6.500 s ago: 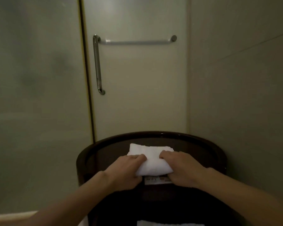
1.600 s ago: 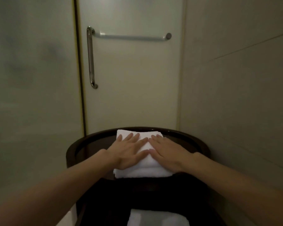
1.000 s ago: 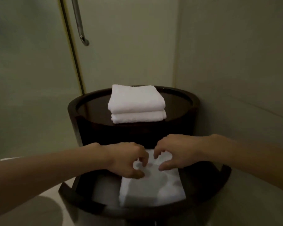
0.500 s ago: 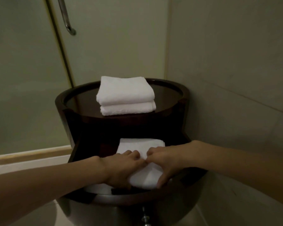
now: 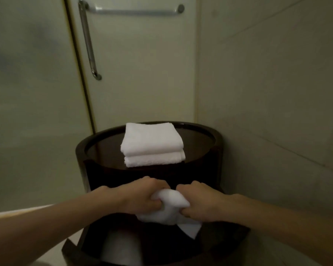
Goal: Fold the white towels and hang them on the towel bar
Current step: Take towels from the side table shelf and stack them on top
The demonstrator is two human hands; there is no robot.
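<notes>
Gripping bunched white towel (image 5: 169,205) with left hand (image 5: 142,196) and right hand (image 5: 202,203), both curled tight round it, just above lower shelf (image 5: 229,233) front edge, likely for carrying up to fold. Leaving folded stack (image 5: 152,143) at surface (image 5: 198,143) centre, near bare towel bar (image 5: 135,12), ready for hanging.

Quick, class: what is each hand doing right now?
Left hand: closed, gripping the white towel.
Right hand: closed, gripping the same towel.

Dim room, dark round stand (image 5: 96,175) against pale tiled wall (image 5: 267,93).
</notes>
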